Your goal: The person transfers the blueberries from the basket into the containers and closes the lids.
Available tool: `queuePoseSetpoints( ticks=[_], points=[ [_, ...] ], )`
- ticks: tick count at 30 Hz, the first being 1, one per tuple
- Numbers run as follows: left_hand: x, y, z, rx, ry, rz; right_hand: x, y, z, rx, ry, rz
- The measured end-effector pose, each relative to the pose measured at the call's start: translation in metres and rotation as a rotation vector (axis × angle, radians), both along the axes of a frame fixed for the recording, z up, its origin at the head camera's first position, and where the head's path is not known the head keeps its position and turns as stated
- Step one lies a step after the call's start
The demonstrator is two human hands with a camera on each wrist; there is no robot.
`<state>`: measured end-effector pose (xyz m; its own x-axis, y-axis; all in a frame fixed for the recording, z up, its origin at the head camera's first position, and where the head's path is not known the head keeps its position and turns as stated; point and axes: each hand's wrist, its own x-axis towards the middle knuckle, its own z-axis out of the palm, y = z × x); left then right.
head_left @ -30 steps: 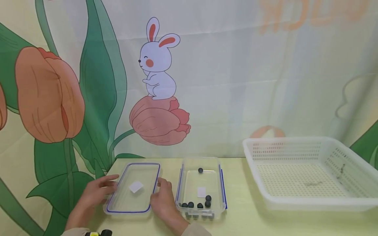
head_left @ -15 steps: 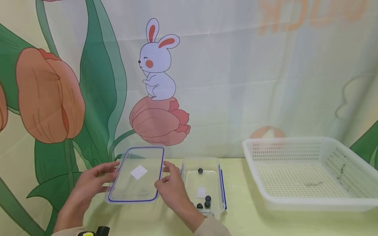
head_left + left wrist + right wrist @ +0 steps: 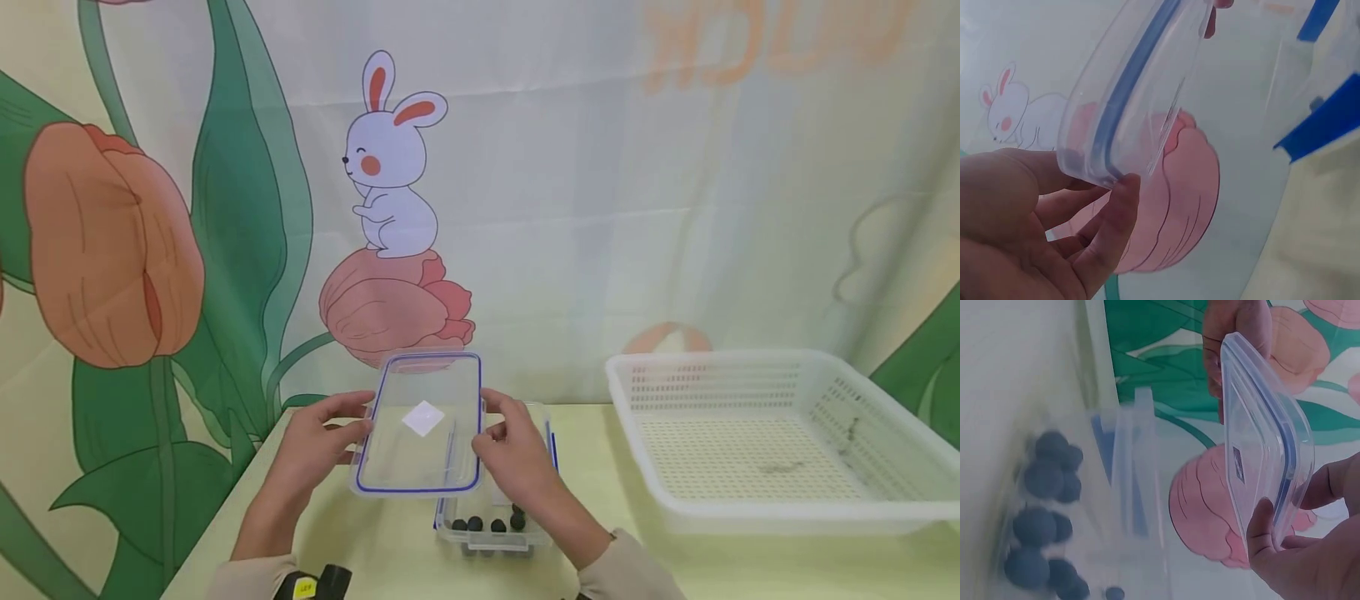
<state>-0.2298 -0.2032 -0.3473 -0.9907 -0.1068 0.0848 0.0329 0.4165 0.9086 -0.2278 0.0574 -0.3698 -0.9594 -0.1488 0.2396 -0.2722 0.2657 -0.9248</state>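
Observation:
A clear plastic lid (image 3: 420,458) with a blue seal and a whitish square patch is held up above the table, tilted. My left hand (image 3: 307,450) pinches its left edge, and my right hand (image 3: 521,458) pinches its right edge. In the right wrist view, thumb and fingers grip the lid (image 3: 1260,444) from both faces. Behind and partly below it stands a clear plastic container (image 3: 498,542) with blue strips at its sides. Several dark round balls (image 3: 1035,526) lie inside, mostly along its near wall. The lid and my right hand hide much of the container.
A white perforated basket (image 3: 780,512) stands on the right of the pale yellow table (image 3: 600,558). Behind the table hangs a printed cloth backdrop (image 3: 555,208) with a rabbit and tulips.
Both hands have raised the lid from the table, left of the container, and carried it right until it overlaps the container in the head view. The container and basket stay put.

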Motion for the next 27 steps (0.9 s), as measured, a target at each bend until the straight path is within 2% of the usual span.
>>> queuePoseSetpoints(
  ticks=[7, 13, 18, 21, 27],
  points=[
    [-0.008, 0.036, -0.002, 0.075, 0.03, -0.002, -0.004, 0.035, 0.002, 0.021, 0.021, -0.075],
    [-0.013, 0.058, -0.007, 0.114, 0.074, -0.008, -0.005, 0.054, 0.002, 0.034, 0.025, -0.121],
    [-0.016, 0.064, -0.014, 0.157, 0.096, -0.004, -0.007, 0.062, 0.003, 0.017, 0.028, -0.146],
    [-0.018, 0.065, -0.017, 0.175, 0.126, 0.001, -0.008, 0.065, 0.003, -0.032, 0.014, -0.153],
    [-0.02, 0.066, -0.019, 0.132, 0.201, 0.011, -0.012, 0.072, 0.006, -0.105, 0.025, -0.141]
  ],
)
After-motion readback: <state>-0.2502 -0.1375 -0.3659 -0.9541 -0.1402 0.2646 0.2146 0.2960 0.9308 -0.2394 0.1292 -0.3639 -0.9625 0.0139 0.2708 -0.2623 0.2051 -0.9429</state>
